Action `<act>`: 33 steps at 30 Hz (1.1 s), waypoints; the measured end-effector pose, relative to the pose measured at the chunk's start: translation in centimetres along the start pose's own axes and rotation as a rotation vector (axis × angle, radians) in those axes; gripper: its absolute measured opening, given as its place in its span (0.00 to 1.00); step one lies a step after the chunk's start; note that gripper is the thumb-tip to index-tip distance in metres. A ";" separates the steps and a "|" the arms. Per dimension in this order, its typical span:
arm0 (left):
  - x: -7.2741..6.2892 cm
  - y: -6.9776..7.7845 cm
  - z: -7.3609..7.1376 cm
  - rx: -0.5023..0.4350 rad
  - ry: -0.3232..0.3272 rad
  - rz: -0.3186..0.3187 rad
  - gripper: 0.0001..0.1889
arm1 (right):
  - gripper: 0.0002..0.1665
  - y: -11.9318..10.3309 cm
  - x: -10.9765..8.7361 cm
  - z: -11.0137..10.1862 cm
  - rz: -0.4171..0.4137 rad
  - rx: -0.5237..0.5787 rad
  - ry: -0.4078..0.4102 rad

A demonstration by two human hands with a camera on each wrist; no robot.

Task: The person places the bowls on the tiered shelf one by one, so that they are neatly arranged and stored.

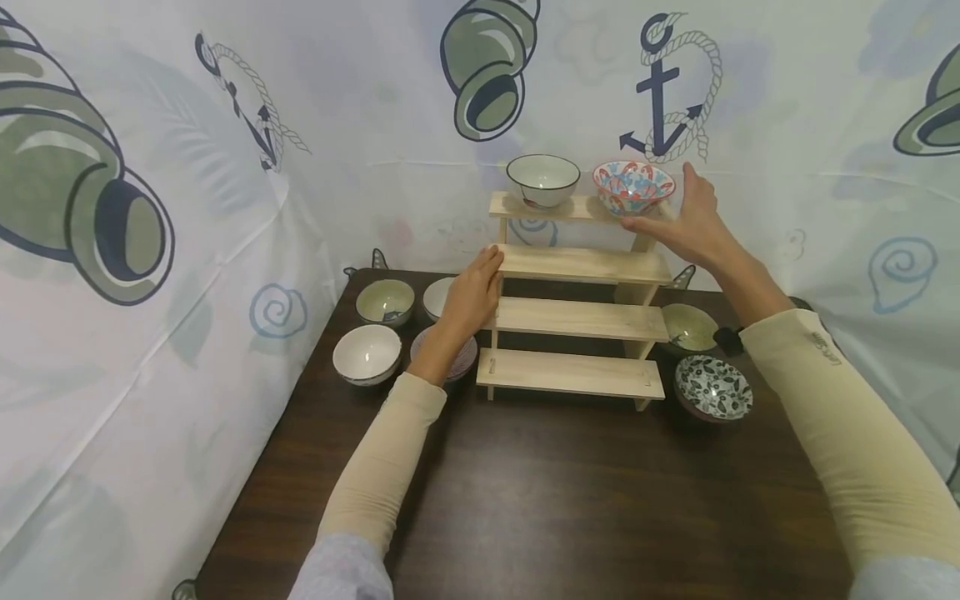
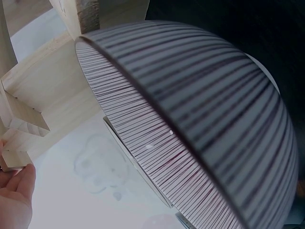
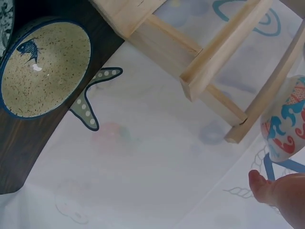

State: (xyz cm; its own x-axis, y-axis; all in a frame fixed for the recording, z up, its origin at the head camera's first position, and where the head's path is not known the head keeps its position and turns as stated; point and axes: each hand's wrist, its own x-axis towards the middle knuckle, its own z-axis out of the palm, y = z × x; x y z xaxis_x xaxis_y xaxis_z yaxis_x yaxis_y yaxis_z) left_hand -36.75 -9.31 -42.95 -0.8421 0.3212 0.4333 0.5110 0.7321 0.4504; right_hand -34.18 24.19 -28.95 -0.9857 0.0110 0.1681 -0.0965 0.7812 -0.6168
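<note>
A light wooden four-tier stand (image 1: pixel 581 263) stands on the dark table. My left hand (image 1: pixel 471 292) holds its left side by the second shelf from the top; the left wrist view has the fingers (image 2: pixel 21 183) at the end of a wooden piece. On the top shelf's right end is a red-and-blue patterned bowl (image 1: pixel 632 185). Beside it my right hand (image 1: pixel 697 221) is spread, thumb near the bowl's underside, the other fingers at its right. A white dark-rimmed bowl (image 1: pixel 543 179) sits at that shelf's left end. A purple-striped bowl (image 2: pixel 205 95) fills much of the left wrist view.
Left of the stand are a green bowl (image 1: pixel 386 302), a white bowl (image 1: pixel 367 354) and another white bowl (image 1: pixel 437 297), partly hidden. To its right sit a speckled fish bowl (image 3: pixel 47 71) and a black-and-white leaf-patterned bowl (image 1: pixel 713 388). A printed cloth (image 1: pixel 405 108) hangs behind.
</note>
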 end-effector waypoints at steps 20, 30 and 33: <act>0.1 0.0 0.0 -0.004 0.007 0.000 0.23 | 0.76 1.8 -2.5 -0.7 -0.006 -0.016 0.017; 0.1 0.1 0.0 -0.014 0.005 -0.006 0.23 | 0.73 2.9 -3.7 -1.2 0.009 0.005 0.009; 0.2 0.2 0.1 -0.012 0.004 -0.003 0.23 | 0.73 3.2 -3.9 -1.4 0.001 0.013 0.002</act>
State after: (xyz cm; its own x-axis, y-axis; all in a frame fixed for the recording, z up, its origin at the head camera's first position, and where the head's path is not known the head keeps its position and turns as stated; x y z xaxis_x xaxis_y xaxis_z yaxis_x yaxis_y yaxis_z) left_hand -36.81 -9.12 -42.86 -0.8427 0.3167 0.4354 0.5108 0.7257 0.4609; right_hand -30.44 27.48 -30.52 -0.9855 0.0131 0.1694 -0.0976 0.7727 -0.6272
